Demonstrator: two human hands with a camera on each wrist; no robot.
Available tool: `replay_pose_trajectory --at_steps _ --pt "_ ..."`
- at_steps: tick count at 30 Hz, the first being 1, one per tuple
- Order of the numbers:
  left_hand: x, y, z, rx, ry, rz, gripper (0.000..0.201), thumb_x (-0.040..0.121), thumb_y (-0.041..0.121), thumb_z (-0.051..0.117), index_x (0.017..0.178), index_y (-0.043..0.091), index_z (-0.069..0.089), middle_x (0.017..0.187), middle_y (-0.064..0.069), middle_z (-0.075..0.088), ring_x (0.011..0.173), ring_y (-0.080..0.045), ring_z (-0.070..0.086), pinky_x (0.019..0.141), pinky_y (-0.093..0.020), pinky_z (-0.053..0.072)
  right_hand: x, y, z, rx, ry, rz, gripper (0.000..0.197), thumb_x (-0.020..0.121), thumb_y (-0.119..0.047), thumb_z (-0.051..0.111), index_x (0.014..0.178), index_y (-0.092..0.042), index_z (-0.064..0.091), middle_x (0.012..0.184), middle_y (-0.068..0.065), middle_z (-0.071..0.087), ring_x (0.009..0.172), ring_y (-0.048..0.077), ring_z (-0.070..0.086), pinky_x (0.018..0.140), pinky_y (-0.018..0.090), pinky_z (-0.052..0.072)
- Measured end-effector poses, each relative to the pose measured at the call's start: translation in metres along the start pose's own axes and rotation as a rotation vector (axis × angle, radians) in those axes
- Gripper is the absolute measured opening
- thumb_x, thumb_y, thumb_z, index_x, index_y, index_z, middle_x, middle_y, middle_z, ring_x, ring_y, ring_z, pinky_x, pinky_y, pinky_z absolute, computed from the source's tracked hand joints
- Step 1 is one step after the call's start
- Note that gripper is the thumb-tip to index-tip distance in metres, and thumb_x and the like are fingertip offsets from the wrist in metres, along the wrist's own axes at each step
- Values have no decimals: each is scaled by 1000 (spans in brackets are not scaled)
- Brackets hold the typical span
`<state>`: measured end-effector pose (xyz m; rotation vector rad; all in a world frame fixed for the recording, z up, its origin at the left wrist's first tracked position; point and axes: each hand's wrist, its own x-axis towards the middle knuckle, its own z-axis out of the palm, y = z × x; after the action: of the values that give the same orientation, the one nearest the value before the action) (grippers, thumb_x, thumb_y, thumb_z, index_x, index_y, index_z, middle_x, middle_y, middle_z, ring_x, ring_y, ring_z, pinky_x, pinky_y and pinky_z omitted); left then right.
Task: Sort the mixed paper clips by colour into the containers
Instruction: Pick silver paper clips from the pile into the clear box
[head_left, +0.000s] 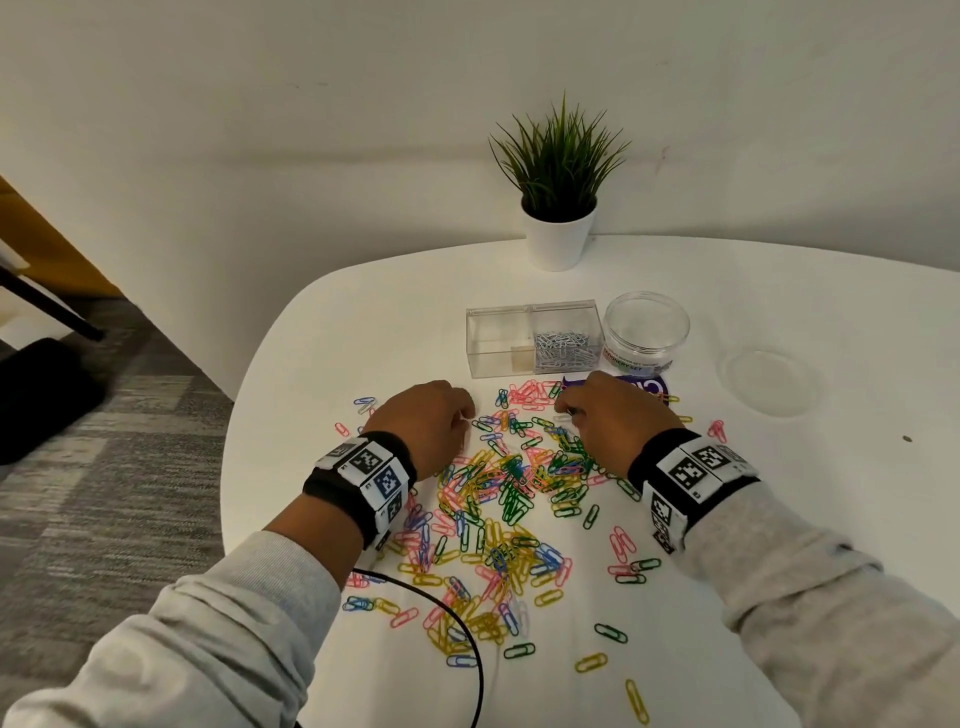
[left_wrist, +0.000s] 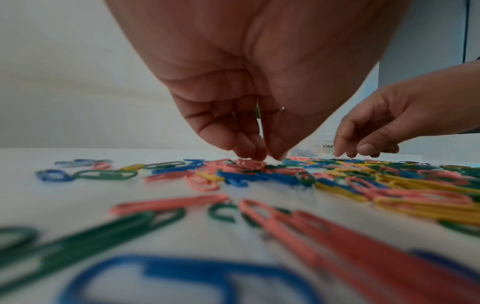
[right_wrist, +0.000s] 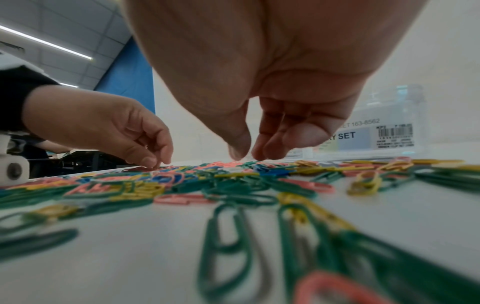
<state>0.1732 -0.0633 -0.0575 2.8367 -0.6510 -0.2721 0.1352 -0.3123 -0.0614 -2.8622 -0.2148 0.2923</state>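
Note:
Mixed paper clips (head_left: 509, 483) in pink, green, yellow and blue lie spread over the white table (head_left: 363, 322). My left hand (head_left: 470, 415) has its fingers curled, and thumb and fingertips meet on pink clips (left_wrist: 249, 163) at the pile's far left edge. A thin pale wire (left_wrist: 281, 109) glints inside its curled fingers. My right hand (head_left: 563, 410) reaches down at the pile's far right. Thumb and fingertips almost touch just above the clips (right_wrist: 246, 157), and a thin pale clip (right_wrist: 283, 118) shows among its curled fingers. Behind stands a clear two-compartment box (head_left: 498, 358) holding white clips (head_left: 563, 345) on its right side.
A round clear jar (head_left: 647, 332) stands right of the box, with its lid (head_left: 769, 382) farther right. A purple card (head_left: 649, 387) lies by my right hand. A potted plant (head_left: 558, 234) stands at the back. A black cable (head_left: 467, 639) crosses the near edge.

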Motion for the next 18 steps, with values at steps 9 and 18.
replay_pose_trajectory --at_steps 9,18 --pt "-4 1 1 -5 -47 69 17 94 28 57 108 30 68 104 5 57 97 -18 59 83 -30 48 3 -6 0 -6 -73 6 7 94 -20 54 90 -25 52 105 2 55 88 19 55 74 31 44" --pt "-12 6 10 2 -38 262 23 95 43 57 115 38 69 109 7 55 99 -17 58 79 -34 50 -3 -13 -5 77 -30 -53 17 94 -7 43 103 -22 42 80 -4 51 71 21 51 58 33 36"
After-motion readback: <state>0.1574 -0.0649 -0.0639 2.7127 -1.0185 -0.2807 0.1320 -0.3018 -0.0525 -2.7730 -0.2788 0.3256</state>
